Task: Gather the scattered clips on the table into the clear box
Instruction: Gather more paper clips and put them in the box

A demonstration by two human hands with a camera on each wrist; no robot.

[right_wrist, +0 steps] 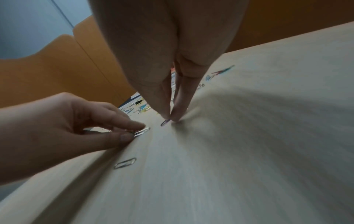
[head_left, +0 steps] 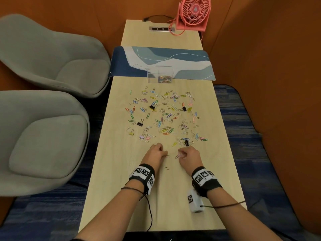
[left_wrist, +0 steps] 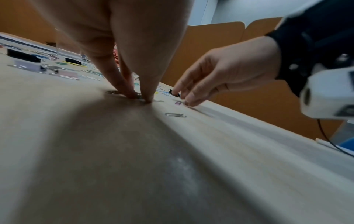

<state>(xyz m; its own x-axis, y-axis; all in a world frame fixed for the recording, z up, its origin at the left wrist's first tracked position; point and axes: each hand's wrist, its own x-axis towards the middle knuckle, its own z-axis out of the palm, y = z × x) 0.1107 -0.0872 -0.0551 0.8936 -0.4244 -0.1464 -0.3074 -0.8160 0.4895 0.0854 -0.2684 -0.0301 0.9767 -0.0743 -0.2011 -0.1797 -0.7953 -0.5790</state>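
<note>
The clear box [head_left: 150, 73] stands at the desk mat's front edge with a small heap of clips inside. Coloured paper clips [head_left: 163, 115] and several binder clips [head_left: 152, 107] lie scattered over the table's middle. Near the front of that spread, my left hand [head_left: 164, 154] pinches a silver paper clip [right_wrist: 142, 131] flat on the wood between thumb and forefinger. Beside it, my right hand [head_left: 180, 154] pinches a purple paper clip [right_wrist: 165, 122] with its fingertips [right_wrist: 177, 116] on the table. One loose silver clip [head_left: 166, 168] lies just below both hands.
A blue and white desk mat [head_left: 173, 58] crosses the table behind the box. A pink fan [head_left: 193, 13] stands at the far end. Two grey chairs [head_left: 43, 119] sit to the left. A black binder clip [head_left: 186, 143] lies just beyond my right hand.
</note>
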